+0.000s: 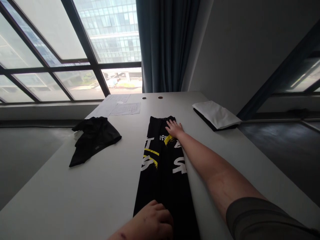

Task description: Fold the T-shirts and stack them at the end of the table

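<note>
A long black garment [165,186] with white lettering and yellow streaks lies lengthwise on the white table [105,193]. Its kind is not certain; it looks like trousers or a narrowly folded top. My right hand [174,128] rests flat on its far right corner, fingers spread, with the arm stretched forward along the right side. Closer to me, my left hand [155,221] is over the near part of the garment, its fingers curled under. Whatever those fingers may hold is hidden.
A crumpled black cloth item [96,138] lies on the left. Toward the far right is a folded white-and-black cloth [216,115]. Printed papers [126,108] lie at the far left, near two round holes in the tabletop. Beyond are windows and a blue curtain [167,46].
</note>
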### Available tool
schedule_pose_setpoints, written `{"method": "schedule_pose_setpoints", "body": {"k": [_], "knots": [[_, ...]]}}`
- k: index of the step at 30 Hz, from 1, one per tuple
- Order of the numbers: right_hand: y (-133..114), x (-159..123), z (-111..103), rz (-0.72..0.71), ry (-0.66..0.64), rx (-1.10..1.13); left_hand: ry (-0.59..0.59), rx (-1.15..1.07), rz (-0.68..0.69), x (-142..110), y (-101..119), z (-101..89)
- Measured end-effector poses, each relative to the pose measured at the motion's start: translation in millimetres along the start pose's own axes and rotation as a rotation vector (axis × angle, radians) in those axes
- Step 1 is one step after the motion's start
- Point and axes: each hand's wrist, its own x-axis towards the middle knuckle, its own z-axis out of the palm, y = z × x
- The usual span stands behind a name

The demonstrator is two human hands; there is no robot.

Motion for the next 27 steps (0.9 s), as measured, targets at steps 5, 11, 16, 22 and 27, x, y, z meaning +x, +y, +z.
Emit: {"method": "schedule_pose_setpoints", "body": {"k": [5,11,16,22,27], "knots": [[-9,-7,-9,0.031,0.048,-0.033,0.004,-0.051,0.036,-1,-4,1.1],[-25,-95,-11,-0.185,0.325,0.019,-0.001,-0.116,0.076,-8,-10,9.1],[-36,-216,-4,-0.433,0.106,0.032,-0.007,-0.109,0.069,-7,-6,5.8],[-41,-330,-9,-0.507,-0.016,0.178,0.091,0.108,0.031,-7,12,17.1],[-43,-401,-17,-0.710,-0.114,0.455,0.258,0.091,-0.098,-9,13,33.1]]}}
